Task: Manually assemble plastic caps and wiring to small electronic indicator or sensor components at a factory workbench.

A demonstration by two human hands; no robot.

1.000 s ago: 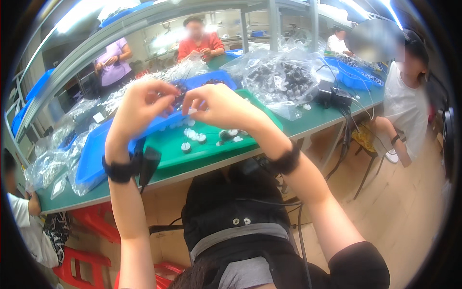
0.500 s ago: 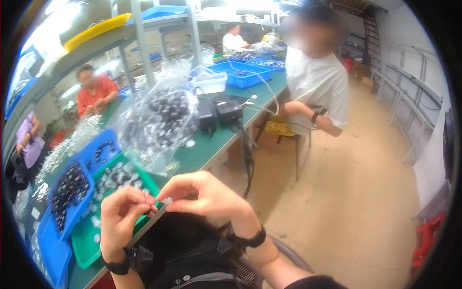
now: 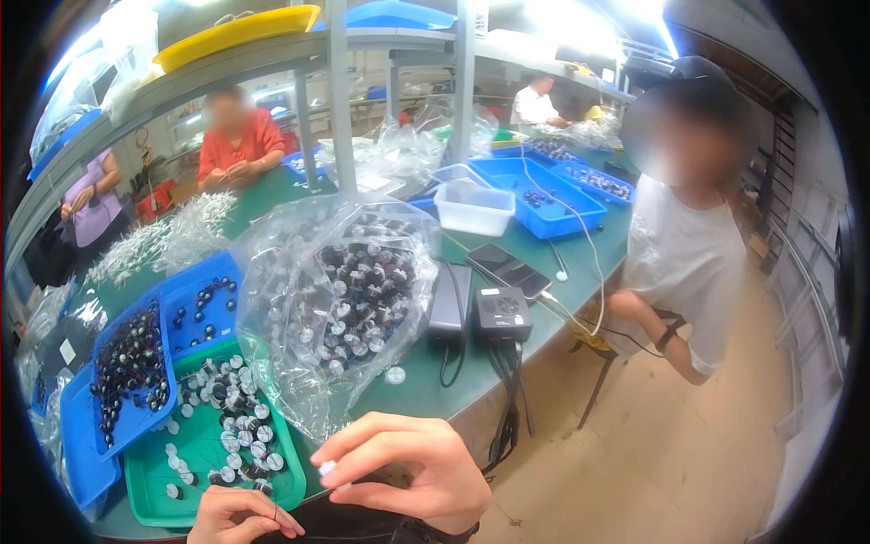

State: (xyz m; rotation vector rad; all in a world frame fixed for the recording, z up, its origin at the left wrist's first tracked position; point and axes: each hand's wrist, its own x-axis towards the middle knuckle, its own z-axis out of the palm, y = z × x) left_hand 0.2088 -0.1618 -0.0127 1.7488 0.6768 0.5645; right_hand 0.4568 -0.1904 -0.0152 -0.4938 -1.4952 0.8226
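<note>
**Two hands apart, each pinching a small part, among trays of white-topped and dark pieces**

At the near edge of a green worktable (image 3: 471,381), the right hand (image 3: 412,467) pinches a small white piece (image 3: 326,469) between thumb and fingers. To its left and a little lower, the left hand (image 3: 237,519) has its fingertips closed on a thin dark strand (image 3: 275,510); whatever else it holds is hidden. The hands do not touch, and the two parts are not joined.

Just beyond the left hand, a green tray (image 3: 148,471) holds many white-topped pieces (image 3: 258,449) with dark bodies; these look already put together. Farther left, a blue tray (image 3: 148,419) is heaped with dark beads (image 3: 134,363) showing no white tops, so plenty seems left undone. Beyond the right hand, a large clear bag (image 3: 272,308) bulges with more white-and-dark pieces. How many remain overall cannot be told.
</note>
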